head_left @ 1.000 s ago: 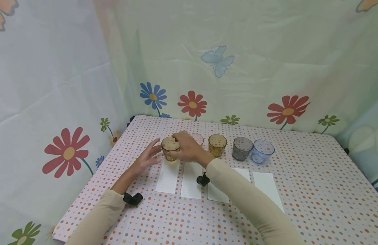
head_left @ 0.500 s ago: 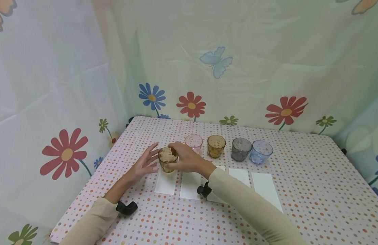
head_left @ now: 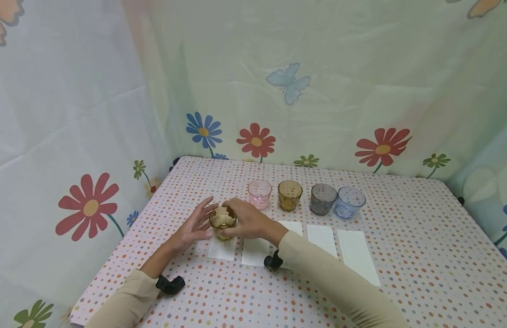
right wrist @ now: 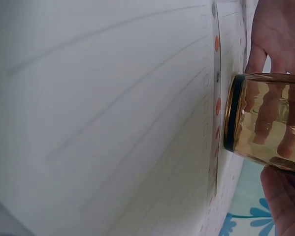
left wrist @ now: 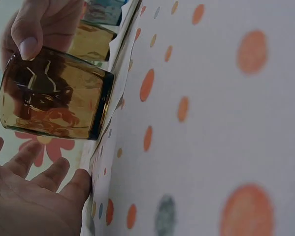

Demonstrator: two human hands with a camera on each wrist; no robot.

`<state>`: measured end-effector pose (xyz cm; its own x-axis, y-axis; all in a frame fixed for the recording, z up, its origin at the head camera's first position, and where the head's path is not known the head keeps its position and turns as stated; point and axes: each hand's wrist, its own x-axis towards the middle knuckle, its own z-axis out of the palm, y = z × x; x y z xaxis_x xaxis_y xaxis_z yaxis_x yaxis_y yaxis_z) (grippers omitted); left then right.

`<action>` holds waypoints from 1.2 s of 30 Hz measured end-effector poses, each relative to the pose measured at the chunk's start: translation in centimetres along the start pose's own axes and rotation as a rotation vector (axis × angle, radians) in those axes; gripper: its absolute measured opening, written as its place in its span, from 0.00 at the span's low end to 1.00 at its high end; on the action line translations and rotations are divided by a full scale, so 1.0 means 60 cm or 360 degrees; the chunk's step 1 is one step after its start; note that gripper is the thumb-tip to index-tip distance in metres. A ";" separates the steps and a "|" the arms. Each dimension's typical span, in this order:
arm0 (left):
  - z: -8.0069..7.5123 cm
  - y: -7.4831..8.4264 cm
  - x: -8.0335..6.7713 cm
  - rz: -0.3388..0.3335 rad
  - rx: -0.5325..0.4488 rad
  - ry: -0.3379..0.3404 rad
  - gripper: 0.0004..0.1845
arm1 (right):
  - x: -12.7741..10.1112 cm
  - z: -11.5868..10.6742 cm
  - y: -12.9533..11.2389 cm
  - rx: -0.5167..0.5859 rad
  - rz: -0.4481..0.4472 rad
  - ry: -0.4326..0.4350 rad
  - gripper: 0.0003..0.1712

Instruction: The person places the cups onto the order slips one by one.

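Head view: reference is the pink glass (head_left: 259,195), standing mouth up on the dotted tablecloth (head_left: 430,255). Amber glass (head_left: 219,222) is left of the pink one and nearer the person, upright, mouth up. Right hand (head_left: 250,219) has it pinched between thumb and fingers, near the rim; hand sits just on the person's side of the pink glass. Left hand (head_left: 192,228) is further left of the pink glass, fingers spread, palm turned toward the amber glass, not gripping anything; left wrist view shows its fingertips apart from the glass. Base is close over a paper slip (head_left: 222,249), left of and nearer than the pink glass; can't tell if they touch. Four more slips (head_left: 359,256) run on to the right, all on the person's side of the pink glass; right sleeve (head_left: 331,278) partly covers some. Right of the pink glass, in order: second amber glass (head_left: 290,197), gray glass (head_left: 323,200), blue glass (head_left: 349,203), all mouth up. Gray and blue look tight together, contact unclear. Flowered backdrop (head_left: 327,118) stands behind the pink glass.
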<state>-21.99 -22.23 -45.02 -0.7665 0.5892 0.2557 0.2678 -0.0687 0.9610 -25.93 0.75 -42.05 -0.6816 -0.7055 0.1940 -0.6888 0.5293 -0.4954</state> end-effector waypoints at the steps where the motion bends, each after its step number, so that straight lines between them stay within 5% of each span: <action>1: -0.001 -0.001 0.000 0.0003 -0.0001 -0.0003 0.48 | -0.001 0.001 0.000 -0.0007 0.0001 0.0002 0.43; 12: -0.003 -0.011 0.013 0.0026 0.0007 0.0009 0.53 | -0.006 -0.016 -0.003 -0.0164 0.0018 -0.0075 0.51; 18: 0.002 -0.015 0.028 0.0042 0.0079 0.0033 0.55 | -0.017 -0.035 0.007 -0.0055 0.0124 -0.0007 0.46; 23: 0.007 -0.020 0.039 0.0087 0.0040 0.0041 0.52 | -0.028 -0.036 0.015 0.0098 0.0226 0.0258 0.38; 32: 0.013 -0.026 0.050 0.0125 0.0139 0.0105 0.43 | -0.038 -0.017 0.012 0.0264 0.0639 0.1098 0.32; 36: 0.013 -0.029 0.049 0.0130 0.0113 0.0118 0.44 | -0.038 -0.006 0.010 0.0289 0.0813 0.1342 0.34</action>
<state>-24.25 -19.77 -46.00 -0.7809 0.5225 0.3423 0.3697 -0.0552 0.9275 -24.85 2.86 -42.50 -0.8860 0.1883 0.4237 -0.2643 0.5458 -0.7951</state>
